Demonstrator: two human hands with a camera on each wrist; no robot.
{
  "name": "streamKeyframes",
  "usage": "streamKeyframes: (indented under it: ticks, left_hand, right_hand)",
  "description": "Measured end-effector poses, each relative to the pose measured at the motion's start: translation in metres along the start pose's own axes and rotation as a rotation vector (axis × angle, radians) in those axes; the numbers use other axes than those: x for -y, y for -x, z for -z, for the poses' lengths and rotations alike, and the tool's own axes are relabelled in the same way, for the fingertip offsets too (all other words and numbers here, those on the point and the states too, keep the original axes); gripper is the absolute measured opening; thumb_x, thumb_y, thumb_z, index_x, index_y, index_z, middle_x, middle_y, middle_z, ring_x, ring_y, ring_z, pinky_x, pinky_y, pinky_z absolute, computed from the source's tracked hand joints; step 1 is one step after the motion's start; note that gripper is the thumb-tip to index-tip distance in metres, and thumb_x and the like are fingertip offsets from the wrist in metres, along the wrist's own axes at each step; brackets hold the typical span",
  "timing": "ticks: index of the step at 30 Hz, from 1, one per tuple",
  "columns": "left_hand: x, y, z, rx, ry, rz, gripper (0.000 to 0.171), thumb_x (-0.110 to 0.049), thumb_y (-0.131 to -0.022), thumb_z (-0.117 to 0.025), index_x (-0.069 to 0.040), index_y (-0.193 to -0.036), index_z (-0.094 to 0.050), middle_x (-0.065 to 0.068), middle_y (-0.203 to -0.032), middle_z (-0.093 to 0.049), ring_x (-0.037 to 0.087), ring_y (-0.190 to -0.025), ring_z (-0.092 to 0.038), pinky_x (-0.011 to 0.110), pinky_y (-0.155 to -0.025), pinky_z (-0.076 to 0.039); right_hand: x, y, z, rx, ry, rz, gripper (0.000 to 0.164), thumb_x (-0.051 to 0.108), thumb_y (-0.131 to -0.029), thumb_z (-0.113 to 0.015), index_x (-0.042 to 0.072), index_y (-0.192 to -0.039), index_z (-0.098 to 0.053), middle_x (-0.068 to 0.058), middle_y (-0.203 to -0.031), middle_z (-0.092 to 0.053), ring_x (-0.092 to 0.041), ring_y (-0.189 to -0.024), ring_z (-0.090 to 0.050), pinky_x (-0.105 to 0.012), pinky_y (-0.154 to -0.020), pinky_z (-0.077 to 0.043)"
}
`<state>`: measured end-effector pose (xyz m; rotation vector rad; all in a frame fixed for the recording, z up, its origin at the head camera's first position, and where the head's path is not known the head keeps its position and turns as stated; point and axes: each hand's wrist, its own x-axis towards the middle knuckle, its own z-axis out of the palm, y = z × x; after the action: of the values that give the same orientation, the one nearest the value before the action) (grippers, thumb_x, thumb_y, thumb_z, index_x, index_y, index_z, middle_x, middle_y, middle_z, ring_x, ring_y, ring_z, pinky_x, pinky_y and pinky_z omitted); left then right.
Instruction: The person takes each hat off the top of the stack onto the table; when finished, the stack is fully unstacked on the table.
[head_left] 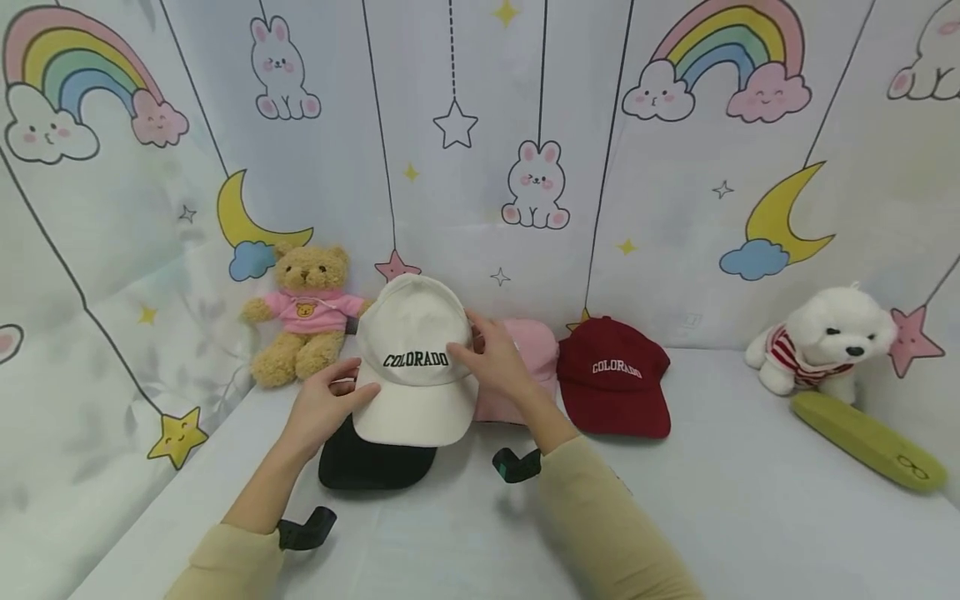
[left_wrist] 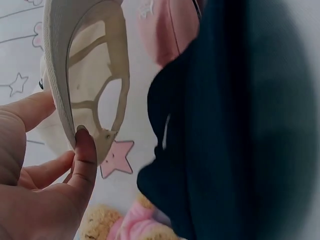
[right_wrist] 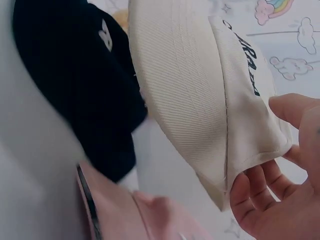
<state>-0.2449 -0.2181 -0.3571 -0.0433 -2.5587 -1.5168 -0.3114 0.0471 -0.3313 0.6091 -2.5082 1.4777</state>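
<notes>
A cream baseball cap (head_left: pixel 416 333) lettered COLORADO is held up off the table, its brim facing forward and down. My left hand (head_left: pixel 324 410) pinches the cap's edge near the brim; in the left wrist view, thumb and fingers (left_wrist: pixel 86 155) grip that rim and the hollow inside shows. On the other side my right hand (head_left: pixel 498 354) holds the crown, thumb on the front and fingers (right_wrist: pixel 257 187) curled under the edge. Below and behind it sits a black cap (head_left: pixel 375 457), partly hidden. A pink cap (head_left: pixel 534 354) lies behind my right hand, partly covered.
To the right of the pink cap is a dark red cap (head_left: pixel 615 379). A teddy bear (head_left: pixel 306 321) in a pink top sits at the back left. At the right are a white plush dog (head_left: pixel 832 333) and a green glasses case (head_left: pixel 870 442). A patterned curtain (head_left: pixel 465 192) hangs behind.
</notes>
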Motion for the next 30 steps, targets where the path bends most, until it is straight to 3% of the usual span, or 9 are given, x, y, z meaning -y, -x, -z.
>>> streamKeyframes:
  ticks: [6, 10, 24, 30]
  left_hand:
    - [-0.017, -0.011, -0.022, 0.022, 0.084, -0.069, 0.067, -0.022, -0.094, -0.074, 0.006, -0.147, -0.045, 0.023, -0.130, -0.058, 0.030, -0.112, -0.058, 0.022, -0.081, -0.051]
    - [-0.028, -0.019, -0.038, 0.021, 0.116, -0.121, 0.065, -0.017, -0.093, -0.075, 0.007, -0.146, -0.046, 0.023, -0.126, -0.059, 0.029, -0.107, -0.059, 0.018, -0.076, -0.050]
    - [-0.061, -0.035, -0.096, 0.043, 0.175, -0.142, 0.062, -0.020, -0.090, -0.078, -0.003, -0.144, -0.053, 0.014, -0.126, -0.061, 0.025, -0.107, -0.061, 0.035, -0.086, -0.053]
    - [-0.078, -0.038, -0.125, 0.062, 0.265, -0.156, 0.059, -0.014, -0.090, -0.078, -0.002, -0.142, -0.054, 0.014, -0.123, -0.062, 0.024, -0.107, -0.061, 0.035, -0.089, -0.053]
  right_hand:
    - [-0.004, 0.002, 0.031, -0.008, 0.032, 0.001, 0.064, 0.027, -0.097, -0.068, 0.013, -0.154, -0.042, -0.014, -0.121, -0.053, -0.028, -0.106, -0.057, -0.042, -0.082, -0.055]
    - [-0.012, 0.003, 0.052, -0.004, 0.013, -0.001, 0.062, 0.028, -0.098, -0.066, 0.015, -0.154, -0.041, -0.013, -0.120, -0.054, -0.028, -0.106, -0.057, -0.043, -0.082, -0.055]
    - [-0.028, 0.016, 0.120, -0.045, 0.051, 0.000, 0.061, 0.025, -0.099, -0.066, 0.013, -0.154, -0.042, -0.018, -0.125, -0.056, -0.033, -0.107, -0.058, -0.047, -0.083, -0.056]
    - [-0.029, 0.023, 0.154, -0.050, 0.106, -0.002, 0.064, 0.025, -0.101, -0.063, 0.006, -0.156, -0.036, -0.023, -0.126, -0.052, -0.036, -0.109, -0.056, -0.045, -0.084, -0.053]
